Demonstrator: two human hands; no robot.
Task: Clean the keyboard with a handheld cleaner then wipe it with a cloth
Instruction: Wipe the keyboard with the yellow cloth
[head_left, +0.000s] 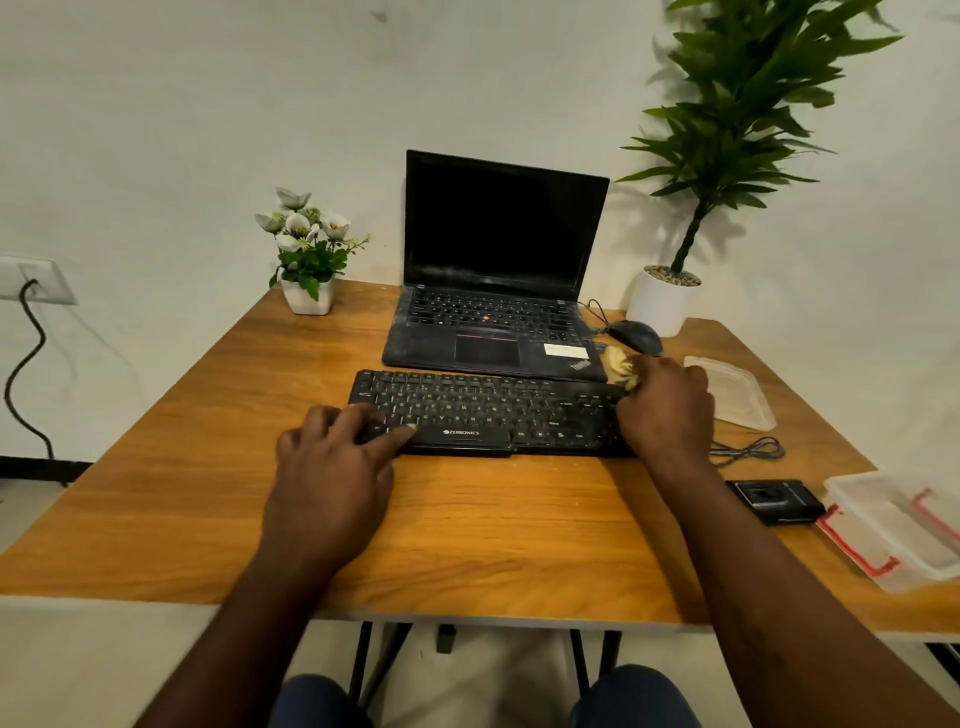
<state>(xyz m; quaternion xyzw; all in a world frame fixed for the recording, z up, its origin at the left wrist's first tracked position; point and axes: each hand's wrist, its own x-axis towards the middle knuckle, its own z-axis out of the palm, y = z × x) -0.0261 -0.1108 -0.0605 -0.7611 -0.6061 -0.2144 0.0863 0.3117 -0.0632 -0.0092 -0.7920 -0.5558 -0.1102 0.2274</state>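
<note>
A black keyboard (488, 410) lies flat on the wooden table (467, 530), in front of a dusty black laptop (493, 291). My left hand (332, 467) rests on the keyboard's near left corner, fingers spread over the keys, holding nothing. My right hand (667, 410) covers the keyboard's right end and is closed around a bunched pale yellow cloth (621, 366) that sticks out past the fingers at the keyboard's far right corner. No handheld cleaner is identifiable in view.
A black mouse (636, 335) and a white potted plant (662, 301) stand behind my right hand. A clear plastic lid (737, 389) lies right of the keyboard, with a cable (748, 449), a small black device (774, 501) and a clear box (898, 530) with red clips nearer. A flower pot (307, 293) stands at the back left.
</note>
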